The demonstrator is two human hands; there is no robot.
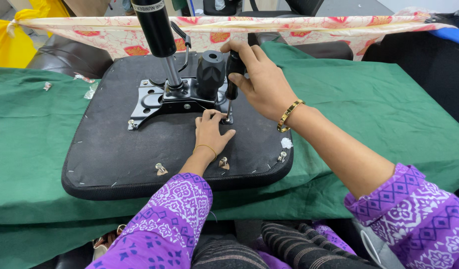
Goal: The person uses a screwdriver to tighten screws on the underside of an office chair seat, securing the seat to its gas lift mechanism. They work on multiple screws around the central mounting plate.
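A green cloth (369, 114) covers the work surface in your head view, with a floral fabric strip (299, 27) stretched along its far edge, yellow cloth (10, 45) at the far left and dark chair parts beyond. On the cloth lies an upturned black seat pan (115, 154), and everything else sits relative to it. Bolted near its middle is the metal plate (160, 102), with a gas cylinder (157, 30) rising from it and a black knob (210, 72) just right of that. Your right hand (262, 82) is closed round the handle of a screwdriver (232, 82), held upright with its tip at the plate's near right corner. Your left hand (209, 130) rests on the pan just below that corner, its fingertips pinched at the screw under the tip. By my reading, that corner is being fastened now; a bolt at the plate's near left corner (132, 123) looks seated. Three loose bolts (161, 168) stand along the pan's near edge, so more fixing seems left.
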